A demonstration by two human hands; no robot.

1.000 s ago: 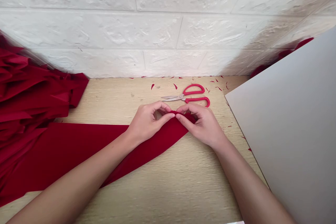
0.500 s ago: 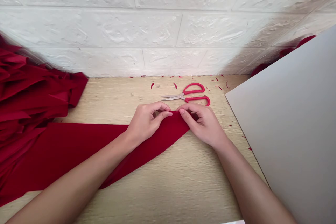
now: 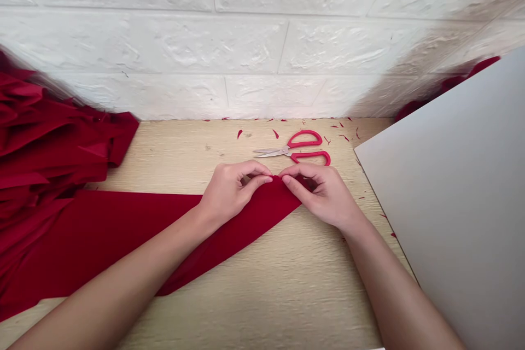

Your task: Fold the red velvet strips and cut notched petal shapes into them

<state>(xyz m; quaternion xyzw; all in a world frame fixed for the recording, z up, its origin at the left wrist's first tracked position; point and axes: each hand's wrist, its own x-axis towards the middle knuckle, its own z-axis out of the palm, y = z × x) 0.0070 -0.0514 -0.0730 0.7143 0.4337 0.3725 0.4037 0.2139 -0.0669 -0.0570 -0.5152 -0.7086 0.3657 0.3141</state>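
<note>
A long piece of dark red fabric (image 3: 135, 229) stretches from the left across the table and narrows toward my fingers. My left hand (image 3: 233, 191) pinches its upper edge between thumb and fingertips. Just to the right, my right hand (image 3: 324, 191) pinches the same edge, its thumb close to the left fingertips. A small fold of cloth shows between the two pinches. Beyond my hands lie scissors (image 3: 305, 149) with red handles, their slim blades pointing left and slightly apart; neither hand touches them.
On the left a heap of red fabric (image 3: 53, 136) is piled against the white brick-patterned wall (image 3: 246, 38). Small red scraps (image 3: 275, 134) are scattered along the table's back. A large pale grey panel (image 3: 459, 186) covers the right side, with more red cloth (image 3: 447, 86) behind it.
Both hands keep their pinches on the fabric edge. The gap between the fingertips has narrowed slightly, and the cloth there bunches up a little. The view has shifted slightly.
</note>
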